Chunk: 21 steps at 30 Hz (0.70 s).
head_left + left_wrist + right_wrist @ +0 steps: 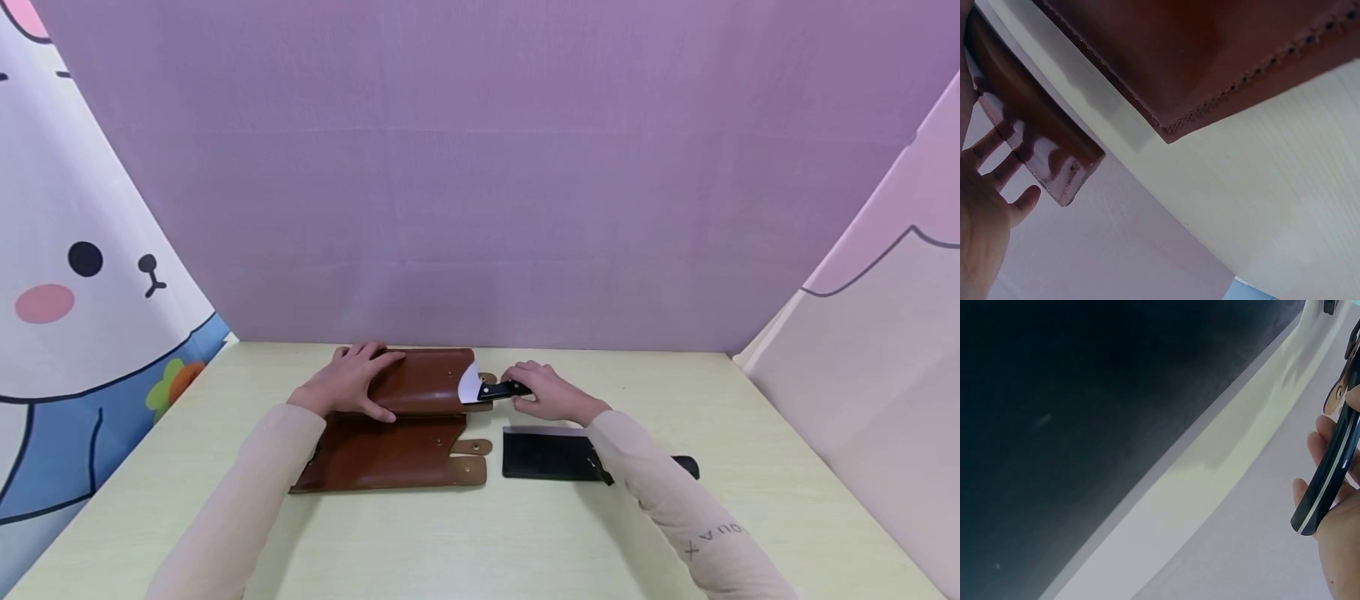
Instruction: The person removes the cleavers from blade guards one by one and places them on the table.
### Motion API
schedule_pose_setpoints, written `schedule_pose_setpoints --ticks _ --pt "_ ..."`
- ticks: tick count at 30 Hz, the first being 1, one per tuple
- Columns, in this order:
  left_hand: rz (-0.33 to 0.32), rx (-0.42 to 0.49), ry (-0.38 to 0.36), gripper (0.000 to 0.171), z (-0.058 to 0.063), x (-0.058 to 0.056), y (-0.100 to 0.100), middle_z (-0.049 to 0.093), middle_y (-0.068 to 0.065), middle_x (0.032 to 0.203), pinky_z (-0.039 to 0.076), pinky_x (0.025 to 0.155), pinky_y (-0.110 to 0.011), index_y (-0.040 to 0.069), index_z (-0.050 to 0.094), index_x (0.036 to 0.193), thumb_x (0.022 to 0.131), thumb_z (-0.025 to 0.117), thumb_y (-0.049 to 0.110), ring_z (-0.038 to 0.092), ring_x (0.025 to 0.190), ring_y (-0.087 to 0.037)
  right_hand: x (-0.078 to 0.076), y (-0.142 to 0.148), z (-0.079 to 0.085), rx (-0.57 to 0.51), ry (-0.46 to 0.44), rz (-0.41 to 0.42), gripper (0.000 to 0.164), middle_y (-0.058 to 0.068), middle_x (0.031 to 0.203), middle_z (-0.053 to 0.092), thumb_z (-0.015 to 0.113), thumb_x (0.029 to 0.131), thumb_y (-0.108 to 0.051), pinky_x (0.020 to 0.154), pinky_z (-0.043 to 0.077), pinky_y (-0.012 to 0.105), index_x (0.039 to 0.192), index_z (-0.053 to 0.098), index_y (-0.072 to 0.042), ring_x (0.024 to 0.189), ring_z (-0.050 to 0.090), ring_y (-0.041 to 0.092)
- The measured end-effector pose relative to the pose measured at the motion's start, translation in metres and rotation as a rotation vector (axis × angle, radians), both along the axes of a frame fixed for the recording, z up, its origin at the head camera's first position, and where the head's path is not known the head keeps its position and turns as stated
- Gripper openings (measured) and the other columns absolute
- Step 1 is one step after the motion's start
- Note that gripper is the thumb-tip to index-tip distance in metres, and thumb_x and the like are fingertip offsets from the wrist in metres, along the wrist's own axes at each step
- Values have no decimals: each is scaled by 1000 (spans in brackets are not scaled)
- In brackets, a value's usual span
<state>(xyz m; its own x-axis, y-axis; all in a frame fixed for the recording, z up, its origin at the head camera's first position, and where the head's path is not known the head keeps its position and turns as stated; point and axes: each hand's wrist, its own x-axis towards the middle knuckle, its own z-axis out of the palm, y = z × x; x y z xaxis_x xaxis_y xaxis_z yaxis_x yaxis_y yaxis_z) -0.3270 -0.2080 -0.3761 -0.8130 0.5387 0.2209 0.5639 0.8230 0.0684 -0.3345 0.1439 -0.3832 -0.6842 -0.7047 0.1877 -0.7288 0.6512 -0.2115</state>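
A knife [469, 384] has most of its blade inside the far brown leather sheath [427, 383]; a bright heel of blade shows at the mouth. My right hand [551, 393] grips its black handle [1329, 469]. Across the closed end of that sheath, my left hand [348, 381] holds it, fingers over the far side and thumb at the near edge. In the left wrist view the fingers [1007, 169] lie against its glossy side. A second brown sheath [397, 454] lies just nearer, its snap straps [471, 447] pointing right.
Below my right forearm lies a flat black rectangular piece [547, 454] with a pale strip along its far edge. A black handle end [686, 465] shows beyond the sleeve. A purple backdrop [525, 208] rises behind the pale tabletop [420, 550].
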Motion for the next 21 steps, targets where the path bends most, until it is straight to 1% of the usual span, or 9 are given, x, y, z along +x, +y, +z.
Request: schedule_pose_setpoints --ticks 11,21 --pt "9 2 -13 101 1 2 1 42 -14 130 30 90 -55 18 39 139 56 76 61 40 119 -33 -2 4 -1 6 12 -8 26 -1 98 59 56 84 -13 74 34 31 109 59 -13 86 46 14" --pt "18 2 -23 100 3 3 1 41 -15 132 29 91 -55 17 39 139 57 76 60 38 120 -34 -2 9 -1 -4 3 -9 25 -1 95 58 55 83 -13 75 33 31 107 59 -12 86 46 15"
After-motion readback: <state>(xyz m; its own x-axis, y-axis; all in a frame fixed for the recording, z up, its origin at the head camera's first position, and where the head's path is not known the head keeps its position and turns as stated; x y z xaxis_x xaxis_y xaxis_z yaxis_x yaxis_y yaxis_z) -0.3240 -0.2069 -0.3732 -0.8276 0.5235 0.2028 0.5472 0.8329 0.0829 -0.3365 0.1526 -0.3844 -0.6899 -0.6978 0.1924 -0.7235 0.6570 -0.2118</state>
